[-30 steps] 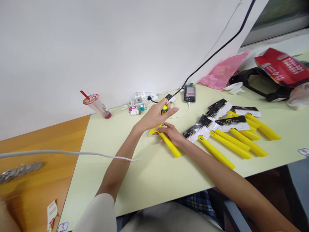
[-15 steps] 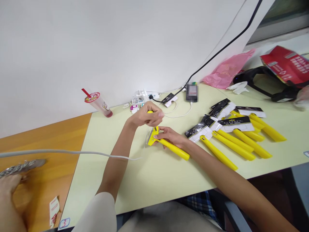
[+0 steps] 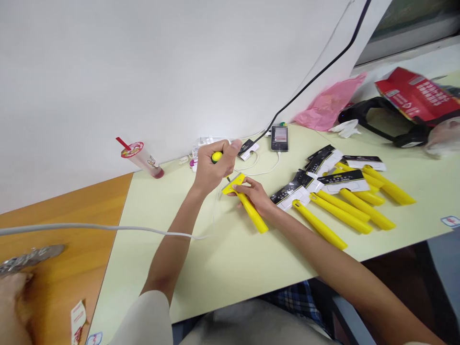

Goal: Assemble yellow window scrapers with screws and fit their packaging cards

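Wrapped in my left hand is a screwdriver, with the round end of its yellow and black handle showing. Its dark shaft slants down to the head of a yellow scraper; whether the tip touches is too small to tell. My right hand grips that scraper just below its head, thumb on top, and the handle points toward me. To the right of this hand lies a pile of yellow scrapers with black and white cards at their ends.
A drink cup with a red straw stands by the wall. Behind my hands are a small screened device, cables and a loose card. A pink bag and red packaging sit back right. Another person's hand is at left.
My left hand has tilted, bringing the screwdriver's handle end into view. The held scraper has turned, its head moving up and its handle pointing more toward me. The whole view has shifted slightly.
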`<state>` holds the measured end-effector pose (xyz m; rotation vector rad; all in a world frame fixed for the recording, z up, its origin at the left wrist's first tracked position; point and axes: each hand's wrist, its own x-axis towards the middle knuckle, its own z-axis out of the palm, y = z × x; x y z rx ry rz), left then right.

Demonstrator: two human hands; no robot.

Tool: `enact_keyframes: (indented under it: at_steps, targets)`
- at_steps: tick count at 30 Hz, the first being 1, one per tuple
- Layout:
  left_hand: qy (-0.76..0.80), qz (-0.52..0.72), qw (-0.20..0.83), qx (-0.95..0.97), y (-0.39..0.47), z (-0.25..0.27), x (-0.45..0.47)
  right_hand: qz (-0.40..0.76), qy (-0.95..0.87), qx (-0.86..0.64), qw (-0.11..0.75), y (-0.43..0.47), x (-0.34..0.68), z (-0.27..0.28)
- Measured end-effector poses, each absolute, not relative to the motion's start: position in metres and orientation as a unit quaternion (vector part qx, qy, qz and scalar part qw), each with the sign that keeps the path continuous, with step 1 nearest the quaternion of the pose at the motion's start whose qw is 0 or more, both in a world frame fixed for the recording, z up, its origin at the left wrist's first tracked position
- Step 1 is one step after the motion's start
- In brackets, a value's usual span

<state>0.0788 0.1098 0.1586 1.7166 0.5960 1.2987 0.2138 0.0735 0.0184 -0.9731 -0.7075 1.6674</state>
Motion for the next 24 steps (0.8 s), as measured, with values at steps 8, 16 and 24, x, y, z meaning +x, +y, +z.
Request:
enact_keyframes:
  at_steps: [8,16,24]
  targets:
    - [0.217,0.463,0.501,0.699,0.116,0.148,0.077,0.722,-0.246,-0.381,0.522,0.076,0.217,0.024]
    - [0.222,0.446,0.510,0.701,0.121,0.140,0.081,0.721,-0.255,-0.380,0.521,0.077,0.218,0.024]
    - [0.231,0.442,0.500,0.708,0.120,0.139,0.081,0.717,-0.260,-0.385,0.519,0.076,0.217,0.025]
